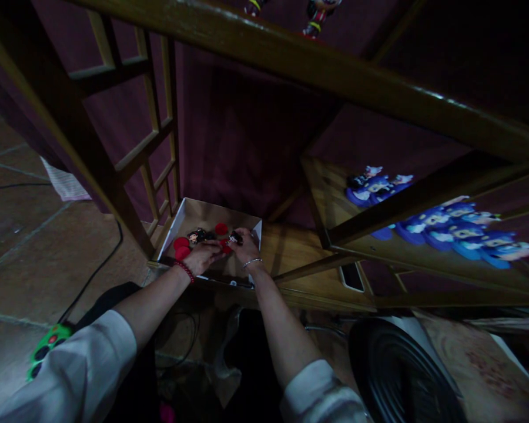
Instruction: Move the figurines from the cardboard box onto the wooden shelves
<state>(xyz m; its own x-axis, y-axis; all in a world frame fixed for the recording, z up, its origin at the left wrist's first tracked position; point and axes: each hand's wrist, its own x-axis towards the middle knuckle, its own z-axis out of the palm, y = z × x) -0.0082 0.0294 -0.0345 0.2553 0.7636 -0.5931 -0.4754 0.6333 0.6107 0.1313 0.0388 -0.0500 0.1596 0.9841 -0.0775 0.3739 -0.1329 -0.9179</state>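
Both my hands meet inside a shallow white-rimmed cardboard box [223, 207] on the low wooden shelf. My right hand [247, 248] pinches a small dark-haired figurine [235, 237]. Just under it is a red round base [225, 246], and the fingers of my left hand [205, 256] are closed at its edge. Whether the figurine and base are joined I cannot tell. Left of my hands lies another dark figurine [198, 236]. Loose red discs [181, 242] rest by the box's left side, and one more red disc [221, 228] lies behind my hands.
A wooden frame beam [317, 76] crosses overhead, with a lattice side [145, 144] at left. Several figurines on blue bases [458, 226] stand on the right-hand shelf. A phone-like dark rectangle [351, 277] lies on the lower shelf. A black ridged stool [405, 376] is at lower right.
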